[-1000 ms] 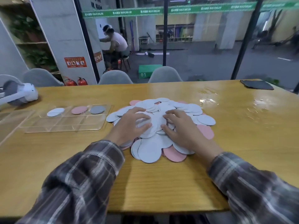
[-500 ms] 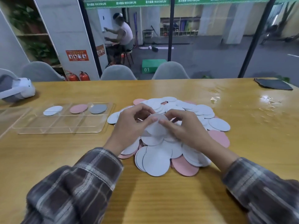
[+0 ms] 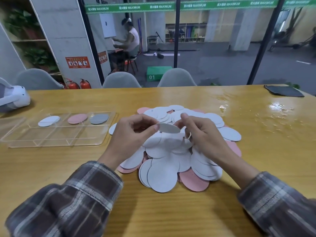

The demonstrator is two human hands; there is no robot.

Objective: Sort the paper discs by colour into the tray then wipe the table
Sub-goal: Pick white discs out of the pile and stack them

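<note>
Thin round white disc (image 3: 168, 128) nearly edge-on, left hand (image 3: 131, 134) pinching one edge, right hand (image 3: 203, 134) at other edge, grip unclear, over white-pink pile (image 3: 162, 177)

Head-worn view looks forward and down over the table (image 3: 51, 168).

A glossy yellow wooden table (image 3: 171, 212) fronts three grey shell chairs (image 3: 121, 80) and a black-framed glass wall (image 3: 177, 45) banded with a green printed strip (image 3: 130, 7), with a grey concrete pillar (image 3: 65, 31), two red fire extinguishers (image 3: 85, 84), a green box marked 01 (image 3: 158, 72) and a dim grey floor (image 3: 222, 65) beyond.
</note>
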